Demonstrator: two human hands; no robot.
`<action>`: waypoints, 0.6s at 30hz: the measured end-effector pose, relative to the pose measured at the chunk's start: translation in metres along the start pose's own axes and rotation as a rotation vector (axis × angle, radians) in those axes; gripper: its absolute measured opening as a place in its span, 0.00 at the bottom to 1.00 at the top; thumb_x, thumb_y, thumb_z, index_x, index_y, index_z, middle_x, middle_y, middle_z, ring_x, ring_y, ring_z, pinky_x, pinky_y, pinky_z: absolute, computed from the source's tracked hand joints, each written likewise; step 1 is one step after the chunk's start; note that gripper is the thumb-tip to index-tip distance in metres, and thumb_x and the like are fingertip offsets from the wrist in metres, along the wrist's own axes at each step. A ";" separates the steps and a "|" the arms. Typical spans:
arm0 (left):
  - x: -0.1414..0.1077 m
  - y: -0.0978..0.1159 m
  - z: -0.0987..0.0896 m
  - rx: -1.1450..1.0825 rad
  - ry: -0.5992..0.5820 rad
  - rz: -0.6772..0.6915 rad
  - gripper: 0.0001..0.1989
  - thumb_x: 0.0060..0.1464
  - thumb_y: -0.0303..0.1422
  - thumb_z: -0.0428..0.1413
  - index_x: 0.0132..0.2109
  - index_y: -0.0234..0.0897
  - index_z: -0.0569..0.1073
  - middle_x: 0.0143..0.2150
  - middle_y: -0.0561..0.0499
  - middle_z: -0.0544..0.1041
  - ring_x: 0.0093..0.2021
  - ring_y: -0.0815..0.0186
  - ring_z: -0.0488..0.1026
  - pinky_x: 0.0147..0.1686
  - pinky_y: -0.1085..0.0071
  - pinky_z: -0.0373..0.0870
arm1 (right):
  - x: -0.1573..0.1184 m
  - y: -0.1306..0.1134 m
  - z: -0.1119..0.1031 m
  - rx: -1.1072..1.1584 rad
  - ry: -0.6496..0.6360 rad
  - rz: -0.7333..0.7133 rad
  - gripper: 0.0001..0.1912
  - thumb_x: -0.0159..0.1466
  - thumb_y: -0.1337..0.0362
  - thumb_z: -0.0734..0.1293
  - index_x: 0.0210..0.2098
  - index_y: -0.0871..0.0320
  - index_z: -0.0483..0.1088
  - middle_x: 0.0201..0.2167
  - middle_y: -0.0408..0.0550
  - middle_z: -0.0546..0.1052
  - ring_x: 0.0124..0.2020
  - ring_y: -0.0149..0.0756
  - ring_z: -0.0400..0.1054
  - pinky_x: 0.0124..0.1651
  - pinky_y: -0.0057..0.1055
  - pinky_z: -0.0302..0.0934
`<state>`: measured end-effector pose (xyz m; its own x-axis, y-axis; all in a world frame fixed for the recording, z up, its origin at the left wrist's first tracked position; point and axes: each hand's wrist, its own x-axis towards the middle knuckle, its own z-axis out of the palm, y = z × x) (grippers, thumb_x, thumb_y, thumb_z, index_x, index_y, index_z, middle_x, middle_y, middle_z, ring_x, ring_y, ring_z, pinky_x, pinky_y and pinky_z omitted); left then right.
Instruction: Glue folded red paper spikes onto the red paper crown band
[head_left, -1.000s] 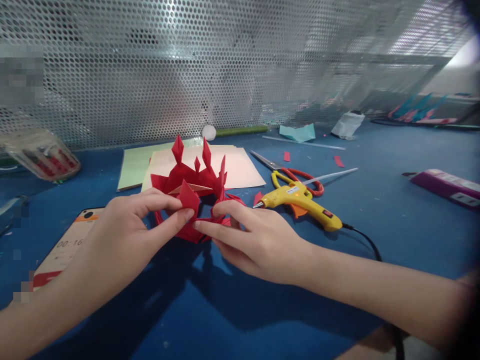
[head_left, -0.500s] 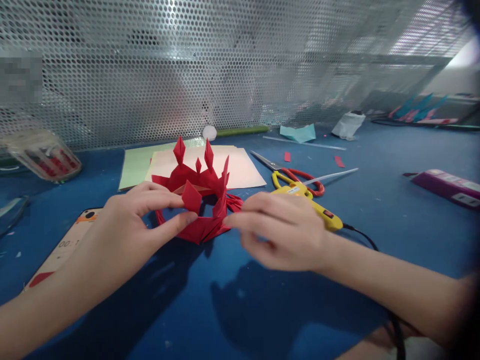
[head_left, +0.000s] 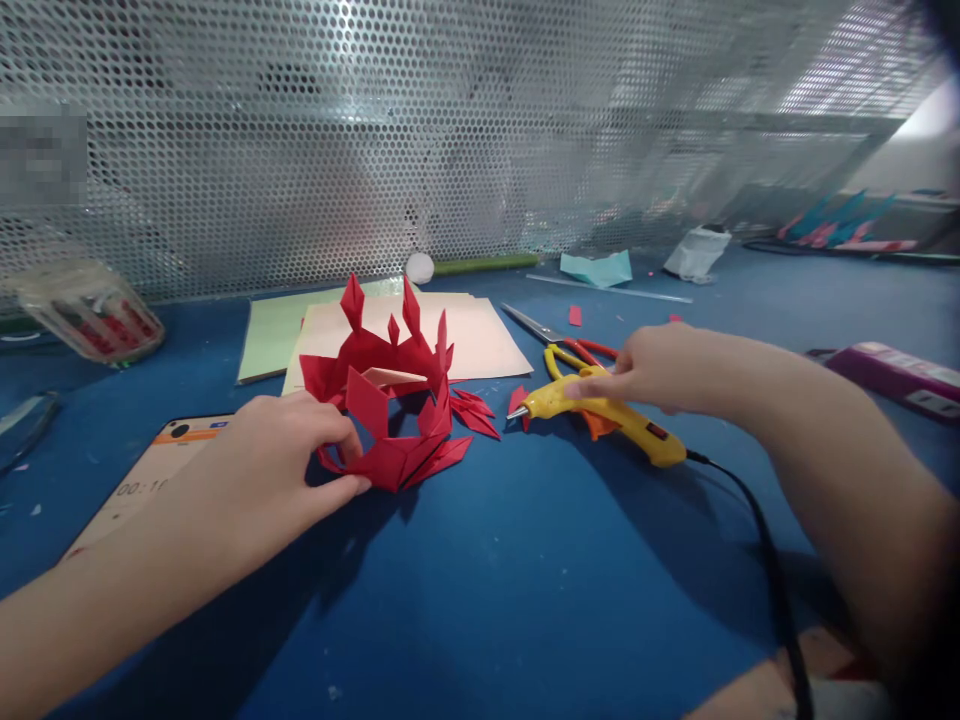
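Observation:
A red folded-paper crown [head_left: 397, 462] with pointed, diamond-shaped tips stands on the blue table. My left hand [head_left: 281, 465] pinches its lower left band between thumb and fingers. To the right, my right hand [head_left: 667, 365] has its fingers closed on the body of a yellow hot glue gun [head_left: 634, 425], gripping it from above. The metal nozzle points left, towards the crown. Between nozzle and crown lie folded red paper pieces [head_left: 474, 410], and a small red scrap [head_left: 519, 400] sits just behind the nozzle tip.
Scissors [head_left: 541, 325] with red and yellow handles lie behind the glue gun, whose black cord [head_left: 761, 530] runs towards me. Paper sheets [head_left: 487, 335] are stacked behind the crown. A phone [head_left: 142, 480] lies under my left forearm, and a clear jar [head_left: 97, 315] stands at left.
My right hand has moved from the crown's right side to the glue gun and grips it. My left hand has shifted from an upright tip down to the band; the crown has turned slightly.

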<state>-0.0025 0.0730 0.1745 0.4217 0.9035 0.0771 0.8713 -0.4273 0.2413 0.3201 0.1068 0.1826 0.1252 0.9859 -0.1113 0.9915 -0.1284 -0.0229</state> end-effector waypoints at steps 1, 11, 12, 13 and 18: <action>-0.001 0.002 0.000 0.018 -0.001 -0.024 0.09 0.44 0.43 0.57 0.27 0.45 0.75 0.30 0.51 0.77 0.33 0.57 0.71 0.37 0.62 0.62 | 0.001 0.001 0.000 -0.019 -0.085 0.008 0.31 0.51 0.35 0.62 0.17 0.59 0.66 0.20 0.55 0.71 0.21 0.39 0.63 0.26 0.36 0.53; -0.005 0.014 0.002 0.094 0.076 -0.029 0.11 0.48 0.44 0.53 0.25 0.44 0.71 0.26 0.49 0.75 0.28 0.57 0.69 0.30 0.64 0.60 | -0.002 0.001 -0.007 0.136 -0.421 -0.027 0.20 0.53 0.48 0.67 0.20 0.60 0.70 0.19 0.47 0.69 0.20 0.31 0.63 0.29 0.31 0.56; -0.005 0.015 0.003 0.106 0.085 -0.012 0.12 0.48 0.44 0.53 0.25 0.43 0.70 0.27 0.49 0.75 0.28 0.57 0.69 0.30 0.64 0.60 | -0.002 0.001 -0.007 0.154 -0.425 -0.016 0.20 0.54 0.49 0.66 0.21 0.61 0.70 0.20 0.47 0.70 0.20 0.31 0.64 0.29 0.31 0.58; -0.006 0.016 0.004 0.119 0.102 -0.001 0.11 0.49 0.44 0.53 0.26 0.43 0.71 0.28 0.49 0.75 0.29 0.56 0.70 0.31 0.64 0.61 | -0.003 0.002 -0.007 0.151 -0.417 -0.011 0.20 0.54 0.49 0.65 0.20 0.61 0.70 0.21 0.48 0.71 0.21 0.32 0.64 0.29 0.31 0.58; -0.011 0.016 0.006 0.087 0.176 -0.079 0.18 0.49 0.48 0.53 0.44 0.43 0.70 0.34 0.48 0.77 0.33 0.54 0.74 0.32 0.64 0.65 | 0.000 0.000 -0.010 0.094 -0.262 -0.052 0.24 0.59 0.47 0.58 0.23 0.62 0.71 0.23 0.52 0.73 0.25 0.35 0.65 0.31 0.33 0.55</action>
<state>0.0086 0.0556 0.1715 0.3072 0.9233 0.2307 0.9217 -0.3489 0.1692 0.3206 0.1079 0.1923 0.0484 0.9316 -0.3603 0.9870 -0.1000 -0.1261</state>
